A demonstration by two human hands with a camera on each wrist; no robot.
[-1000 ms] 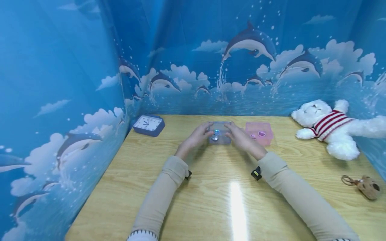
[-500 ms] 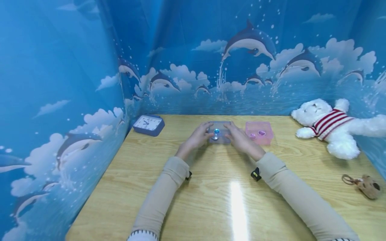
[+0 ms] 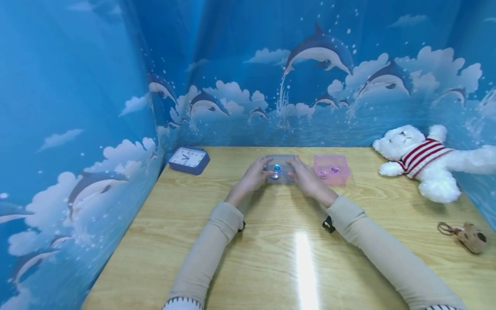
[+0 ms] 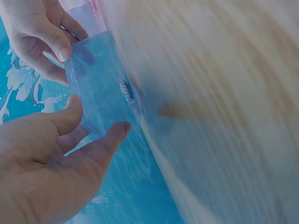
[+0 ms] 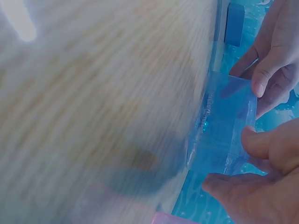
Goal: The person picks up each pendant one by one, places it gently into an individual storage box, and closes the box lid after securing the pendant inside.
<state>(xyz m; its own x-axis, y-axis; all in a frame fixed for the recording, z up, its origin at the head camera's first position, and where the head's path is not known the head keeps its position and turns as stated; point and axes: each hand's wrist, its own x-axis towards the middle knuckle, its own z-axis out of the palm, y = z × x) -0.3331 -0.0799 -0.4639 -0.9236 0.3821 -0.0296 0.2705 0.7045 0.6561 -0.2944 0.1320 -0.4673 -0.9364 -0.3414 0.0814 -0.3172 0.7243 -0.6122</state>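
A clear blue plastic box (image 3: 288, 175) sits near the back of the wooden table between both hands. Through its top show a blue gem-like piece (image 3: 277, 168) and a silvery round piece (image 3: 275, 175). My left hand (image 3: 252, 175) holds the box's left side, with thumb and fingers bent at its edges. On the opposite side my right hand (image 3: 308, 177) grips it the same way. The left wrist view shows the box (image 4: 96, 84) from its end, with a beaded trim (image 4: 125, 90) inside near the table. Some fingertips are hidden behind the box.
A clear pink box (image 3: 326, 161) with pink gem-like pieces (image 3: 335, 170) stands just right of the right hand. Farther right lie a white teddy bear (image 3: 426, 159) and a brown plush keychain (image 3: 471, 238). A blue clock (image 3: 189, 160) is at the back left. Dolphin-print curtains hang behind.
Both hands stay at the sides of the blue box, almost still. The blue gem-like piece shows more distinctly than a second ago. The head view has shifted slightly.
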